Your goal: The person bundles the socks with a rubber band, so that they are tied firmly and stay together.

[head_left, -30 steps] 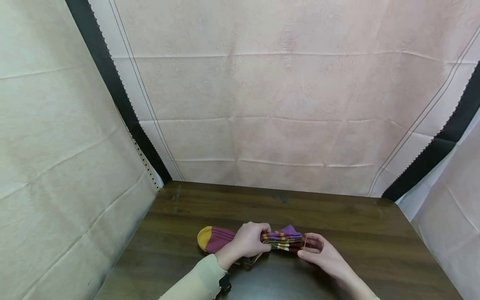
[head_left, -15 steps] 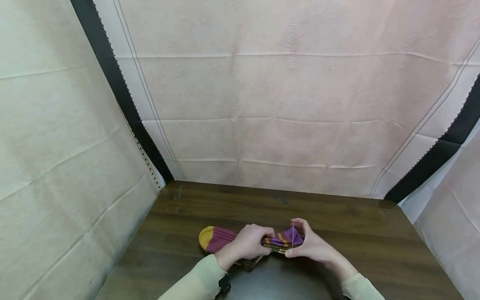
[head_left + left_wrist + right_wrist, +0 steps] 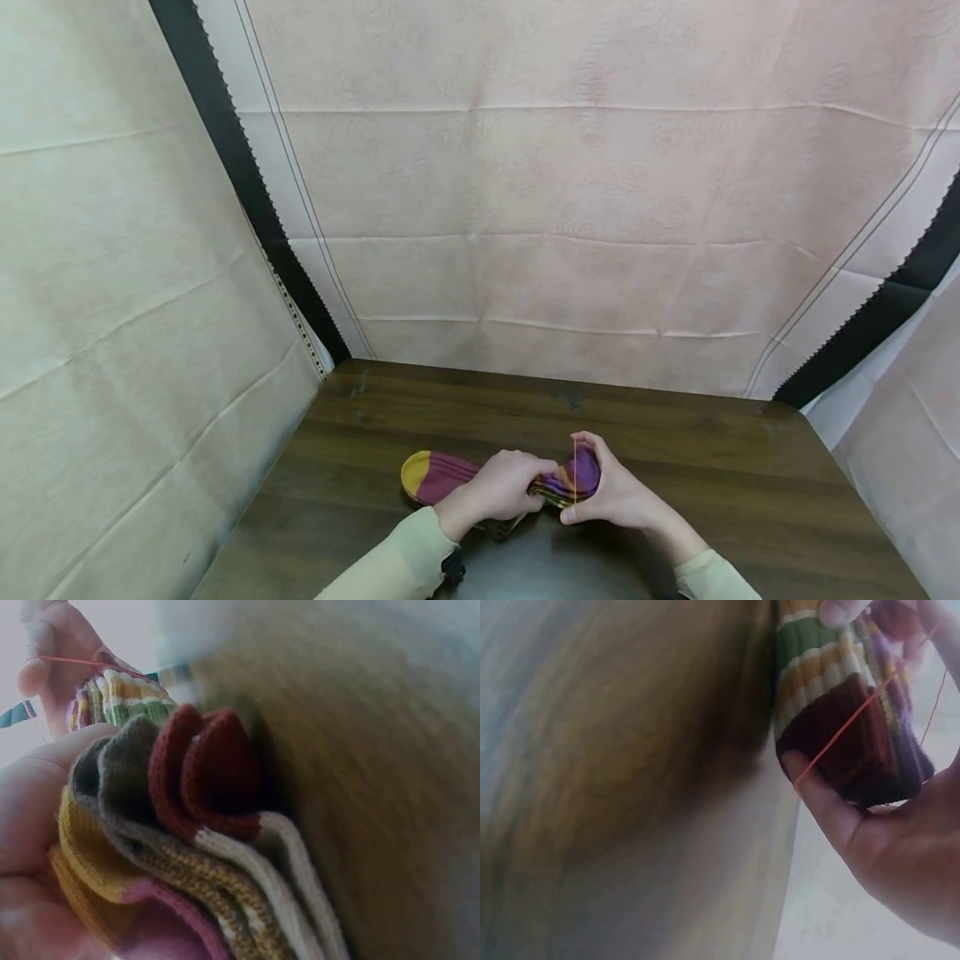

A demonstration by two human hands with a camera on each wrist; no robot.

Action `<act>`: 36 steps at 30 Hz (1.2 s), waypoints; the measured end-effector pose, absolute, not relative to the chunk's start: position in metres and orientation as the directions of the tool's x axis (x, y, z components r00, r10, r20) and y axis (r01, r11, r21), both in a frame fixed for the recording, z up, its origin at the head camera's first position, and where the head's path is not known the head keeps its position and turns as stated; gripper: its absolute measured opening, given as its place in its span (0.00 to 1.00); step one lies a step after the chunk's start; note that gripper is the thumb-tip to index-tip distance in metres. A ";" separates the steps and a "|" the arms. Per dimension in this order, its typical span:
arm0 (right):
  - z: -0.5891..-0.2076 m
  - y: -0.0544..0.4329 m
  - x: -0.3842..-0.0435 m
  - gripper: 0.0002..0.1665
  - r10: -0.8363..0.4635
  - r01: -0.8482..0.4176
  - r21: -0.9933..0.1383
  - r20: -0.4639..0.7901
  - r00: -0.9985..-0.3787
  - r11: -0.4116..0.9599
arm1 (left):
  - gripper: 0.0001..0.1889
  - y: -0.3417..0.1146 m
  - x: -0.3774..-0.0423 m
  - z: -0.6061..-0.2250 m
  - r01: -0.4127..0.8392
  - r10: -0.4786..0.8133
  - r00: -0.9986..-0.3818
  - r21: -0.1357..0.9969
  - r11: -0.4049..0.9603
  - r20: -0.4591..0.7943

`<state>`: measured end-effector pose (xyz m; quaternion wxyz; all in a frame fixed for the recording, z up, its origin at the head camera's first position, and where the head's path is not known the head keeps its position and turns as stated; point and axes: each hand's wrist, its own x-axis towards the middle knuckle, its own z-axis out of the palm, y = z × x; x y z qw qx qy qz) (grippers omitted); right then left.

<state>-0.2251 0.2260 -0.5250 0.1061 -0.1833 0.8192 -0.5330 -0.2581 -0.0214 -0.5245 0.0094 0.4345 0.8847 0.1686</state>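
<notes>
A bundle of several folded knit socks [image 3: 450, 477] lies over the table, its plum and yellow toe end to the left. My left hand [image 3: 504, 487] grips the bundle round its middle. In the left wrist view, maroon, grey, mustard and pink socks [image 3: 225, 761] fan out beyond the palm. At the cuff end, my right hand [image 3: 621, 493] curls round the socks with a thin orange-red rubber band [image 3: 575, 471] stretched between thumb and fingers. The right wrist view shows the band [image 3: 847, 726] crossing the dark striped cuffs [image 3: 814, 671], with the thumb [image 3: 817, 795] along their edge.
A dark wooden table [image 3: 690, 442] spreads under both hands. Pale fabric walls [image 3: 525, 275] rise behind it and at both sides, with black strips [image 3: 247, 167] along the corners. A black wrist strap [image 3: 453, 567] sits by the left sleeve.
My right hand has moved left from beyond the cuff end to over it, its thumb and fingers spreading wider and stretching the band. The left hand keeps its grip almost unmoved.
</notes>
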 end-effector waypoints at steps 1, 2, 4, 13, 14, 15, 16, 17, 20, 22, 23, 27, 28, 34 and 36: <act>-0.524 0.225 -0.224 0.70 -0.409 -0.192 -0.909 0.025 -0.912 0.371 | 0.19 -0.021 -0.258 -0.524 0.763 0.771 -0.624 0.310 0.567 0.126; -0.524 0.224 -0.224 0.70 -0.405 -0.196 -0.901 0.025 -0.914 0.387 | 0.20 -0.021 -0.258 -0.524 0.758 0.769 -0.628 0.319 0.568 0.123; -0.524 0.223 -0.223 0.71 -0.399 -0.197 -0.888 0.017 -0.917 0.415 | 0.23 -0.021 -0.257 -0.524 0.745 0.761 -0.637 0.348 0.569 0.120; -0.526 0.213 -0.227 0.73 -0.366 -0.203 -0.825 -0.005 -0.930 0.527 | 0.43 -0.020 -0.255 -0.524 0.723 0.736 -0.660 0.391 0.569 0.151; -0.525 0.212 -0.227 0.73 -0.368 -0.208 -0.816 -0.006 -0.930 0.539 | 0.43 -0.019 -0.255 -0.524 0.725 0.731 -0.662 0.384 0.571 0.163; -0.524 0.211 -0.228 0.73 -0.370 -0.212 -0.809 -0.007 -0.929 0.548 | 0.44 -0.018 -0.255 -0.525 0.725 0.727 -0.665 0.378 0.575 0.169; -0.523 0.210 -0.228 0.72 -0.375 -0.217 -0.806 -0.007 -0.927 0.551 | 0.44 -0.018 -0.255 -0.526 0.727 0.726 -0.666 0.368 0.580 0.172; -0.523 0.210 -0.228 0.72 -0.381 -0.222 -0.804 -0.006 -0.925 0.551 | 0.43 -0.017 -0.255 -0.526 0.731 0.727 -0.664 0.354 0.584 0.172; -0.519 0.209 -0.229 0.70 -0.391 -0.238 -0.800 0.005 -0.921 0.550 | 0.37 -0.013 -0.254 -0.527 0.737 0.729 -0.664 0.311 0.601 0.164; -0.518 0.208 -0.229 0.70 -0.399 -0.252 -0.798 0.015 -0.917 0.547 | 0.31 -0.011 -0.254 -0.527 0.739 0.730 -0.665 0.286 0.610 0.159; -0.518 0.207 -0.230 0.70 -0.405 -0.261 -0.794 0.020 -0.914 0.549 | 0.28 -0.010 -0.254 -0.527 0.737 0.727 -0.667 0.282 0.614 0.162; -0.520 0.208 -0.232 0.68 -0.428 -0.285 -0.794 0.034 -0.903 0.537 | 0.18 -0.010 -0.255 -0.526 0.705 0.697 -0.697 0.337 0.624 0.169; -0.521 0.209 -0.232 0.68 -0.430 -0.287 -0.797 0.037 -0.902 0.532 | 0.16 -0.012 -0.256 -0.526 0.692 0.687 -0.707 0.365 0.622 0.170; -0.527 0.218 -0.237 0.61 -0.388 -0.190 -0.869 -0.003 -0.922 0.458 | 0.12 -0.021 -0.262 -0.528 0.590 0.594 -0.778 0.564 0.577 0.207; -0.530 0.220 -0.239 0.60 -0.370 -0.130 -0.893 -0.043 -0.928 0.430 | 0.12 -0.023 -0.263 -0.528 0.559 0.561 -0.798 0.623 0.548 0.222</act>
